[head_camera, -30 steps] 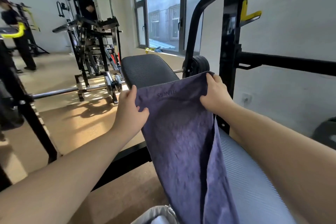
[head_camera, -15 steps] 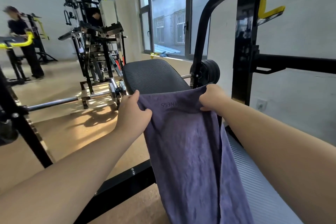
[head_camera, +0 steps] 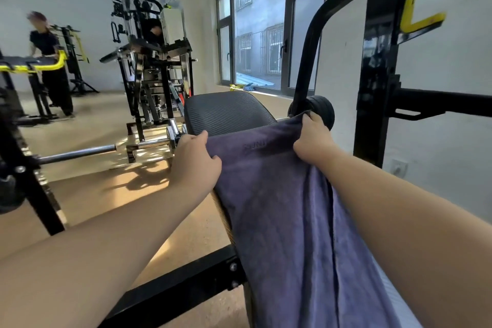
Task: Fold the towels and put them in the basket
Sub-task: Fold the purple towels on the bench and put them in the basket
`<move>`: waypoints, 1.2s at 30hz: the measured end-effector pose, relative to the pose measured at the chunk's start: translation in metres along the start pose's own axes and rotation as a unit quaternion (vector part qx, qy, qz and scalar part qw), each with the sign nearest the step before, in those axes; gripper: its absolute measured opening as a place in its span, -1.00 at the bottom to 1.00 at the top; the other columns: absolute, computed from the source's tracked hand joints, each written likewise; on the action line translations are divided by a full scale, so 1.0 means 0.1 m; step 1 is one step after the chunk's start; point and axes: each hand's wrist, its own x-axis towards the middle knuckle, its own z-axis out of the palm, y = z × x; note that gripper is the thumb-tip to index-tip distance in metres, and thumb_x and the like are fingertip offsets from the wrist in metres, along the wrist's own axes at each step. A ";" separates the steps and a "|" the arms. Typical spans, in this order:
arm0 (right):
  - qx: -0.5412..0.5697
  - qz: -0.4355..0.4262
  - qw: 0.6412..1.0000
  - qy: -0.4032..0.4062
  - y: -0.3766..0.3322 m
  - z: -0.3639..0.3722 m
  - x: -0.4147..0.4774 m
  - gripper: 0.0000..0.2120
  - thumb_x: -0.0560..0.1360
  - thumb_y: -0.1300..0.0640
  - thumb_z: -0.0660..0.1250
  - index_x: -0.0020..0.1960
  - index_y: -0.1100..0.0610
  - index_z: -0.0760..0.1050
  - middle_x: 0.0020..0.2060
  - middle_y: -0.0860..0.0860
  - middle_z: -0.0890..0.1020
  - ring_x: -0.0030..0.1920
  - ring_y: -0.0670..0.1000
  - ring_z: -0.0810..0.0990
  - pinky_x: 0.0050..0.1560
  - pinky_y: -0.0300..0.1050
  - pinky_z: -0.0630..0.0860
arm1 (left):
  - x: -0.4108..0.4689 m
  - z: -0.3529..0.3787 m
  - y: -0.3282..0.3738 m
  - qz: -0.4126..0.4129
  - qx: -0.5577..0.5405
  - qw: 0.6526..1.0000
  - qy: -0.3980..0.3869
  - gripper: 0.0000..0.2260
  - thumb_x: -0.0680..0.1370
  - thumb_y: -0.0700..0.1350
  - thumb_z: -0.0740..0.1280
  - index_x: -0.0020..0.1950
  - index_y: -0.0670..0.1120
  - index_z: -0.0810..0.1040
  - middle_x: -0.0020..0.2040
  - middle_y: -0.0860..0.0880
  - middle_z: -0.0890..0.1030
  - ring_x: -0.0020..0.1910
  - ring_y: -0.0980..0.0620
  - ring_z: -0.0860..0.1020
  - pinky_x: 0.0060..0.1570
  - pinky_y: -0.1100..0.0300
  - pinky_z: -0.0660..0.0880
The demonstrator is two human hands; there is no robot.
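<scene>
One faint word on the towel (head_camera: 279, 208)
Dark lettering (head_camera: 257, 145) near its top edge reads upside down; only "INE" is clear, perhaps part of "FITNESS", the rest blurred.

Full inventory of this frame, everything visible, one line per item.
towel: 1, purple-grey, held up by its top edge, trailing down over the bench
bench backrest: 1, black, behind the towel
barbell: 1, chrome, low on the left
weight plate: 1, black, right of the backrest
rack upright: 1, black, right
hooks: 2, yellow, high on the upright
multi-gym machine: 1, black, back centre
window: 1, dark frame, far wall
person: 1, dark clothes, back left
left hand: grips the towel's top left corner
right hand: grips the top right corner
</scene>
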 end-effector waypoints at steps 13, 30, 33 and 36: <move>-0.004 0.023 1.000 0.018 0.24 0.25 0.02 -0.57 0.60 0.19 0.18 0.46 0.12 0.44 0.41 0.23 0.38 0.34 0.32 0.43 0.37 0.06 0.38 | 0.15 -0.01 -0.12 0.008 0.053 0.999 0.006 -0.94 0.58 -0.25 0.25 -0.07 -0.14 0.40 0.17 -0.22 0.43 0.02 -0.22 0.51 -0.06 0.06 0.36; 0.014 -0.015 0.994 -0.103 0.58 0.04 -0.55 -0.53 0.60 0.03 0.26 0.49 0.11 0.40 0.34 0.13 0.56 0.31 0.17 0.52 0.17 -0.11 0.37 | -0.15 0.11 0.00 0.042 0.128 0.991 0.007 -0.44 0.47 -0.21 0.34 0.47 0.05 0.43 0.57 -0.16 0.15 0.51 -0.27 0.15 0.38 -0.23 0.29; 0.002 -0.019 0.989 -0.143 0.60 -0.06 -0.76 -0.41 0.55 -0.12 0.33 0.53 0.04 0.35 0.37 0.10 0.52 0.30 0.12 0.52 0.23 -0.10 0.41 | -0.35 0.16 0.15 0.079 0.130 0.988 -0.022 -0.51 0.49 -0.14 0.36 0.44 0.05 0.49 0.54 -0.15 0.22 0.49 -0.25 0.18 0.42 -0.22 0.26; -0.031 -0.012 0.986 -0.164 0.60 -0.14 -1.02 -0.33 0.53 -0.17 0.36 0.57 -0.02 0.27 0.46 0.11 0.37 0.38 0.18 0.44 0.39 0.04 0.40 | -0.61 0.22 0.27 0.129 0.132 0.981 -0.058 -0.57 0.51 -0.08 0.37 0.39 0.08 0.54 0.51 -0.11 0.31 0.47 -0.21 0.25 0.40 -0.16 0.28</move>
